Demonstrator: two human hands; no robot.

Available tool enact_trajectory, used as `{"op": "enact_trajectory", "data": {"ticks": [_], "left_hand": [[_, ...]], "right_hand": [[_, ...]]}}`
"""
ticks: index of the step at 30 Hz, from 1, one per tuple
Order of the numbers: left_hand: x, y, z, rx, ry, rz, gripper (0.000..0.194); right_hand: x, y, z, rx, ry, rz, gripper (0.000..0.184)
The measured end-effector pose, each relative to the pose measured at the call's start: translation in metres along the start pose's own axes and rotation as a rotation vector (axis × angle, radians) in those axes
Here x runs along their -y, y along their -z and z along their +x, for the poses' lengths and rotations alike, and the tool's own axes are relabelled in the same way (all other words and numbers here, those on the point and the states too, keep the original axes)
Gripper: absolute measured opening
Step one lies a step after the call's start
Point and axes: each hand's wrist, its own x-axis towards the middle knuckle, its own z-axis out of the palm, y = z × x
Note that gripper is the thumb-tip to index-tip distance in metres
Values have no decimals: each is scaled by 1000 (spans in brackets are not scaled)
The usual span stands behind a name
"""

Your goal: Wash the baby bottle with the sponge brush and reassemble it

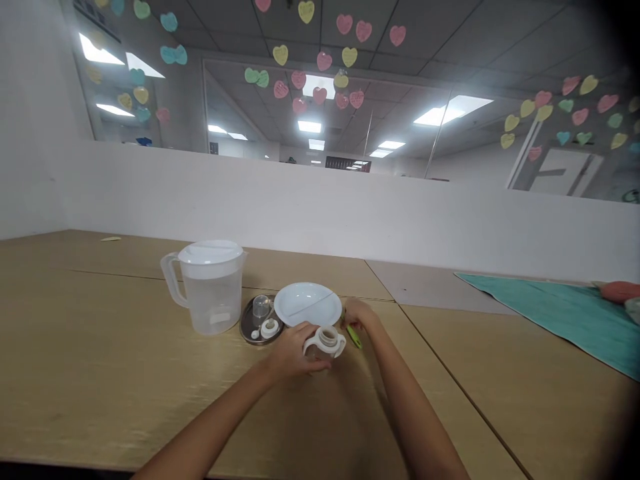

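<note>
My left hand (295, 350) is wrapped round a clear baby bottle (329, 339) with a white collar and two white side handles. Its mouth is uncovered and tilted up towards me. To the right of the white bowl (303, 305), my right hand (359, 313) has its fingers closed on a slim green-handled tool (355, 337). The handle sticks out below the fingers, while the tool's other end is hidden. Left of the bowl, a round dark metal tray (247, 325) carries a clear cap (261, 307), a white ring-shaped bottle part (270, 328) and a tiny white piece.
A lidded clear plastic pitcher (213, 287) stands left of the tray, its handle facing left. On the far right, a teal cloth (550, 313) lies on the table (125, 373), with a reddish object (620, 292) on it. A white wall (300, 213) rises behind the table.
</note>
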Motion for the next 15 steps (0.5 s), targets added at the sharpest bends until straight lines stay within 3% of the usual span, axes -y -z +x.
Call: {"op": "enact_trajectory", "data": {"ticks": [7, 10, 13, 15], "left_hand": [[11, 12, -4, 37, 51, 193, 92], [20, 22, -3, -52, 110, 82, 65], [43, 36, -1, -317, 338, 71, 46], [62, 47, -1, -347, 495, 207, 42]], "right_hand": [[1, 6, -11, 44, 38, 58, 16], [-1, 16, -19, -7, 66, 73, 12], [-1, 26, -24, -119, 103, 61, 11], [3, 31, -26, -236, 130, 52, 16]]}}
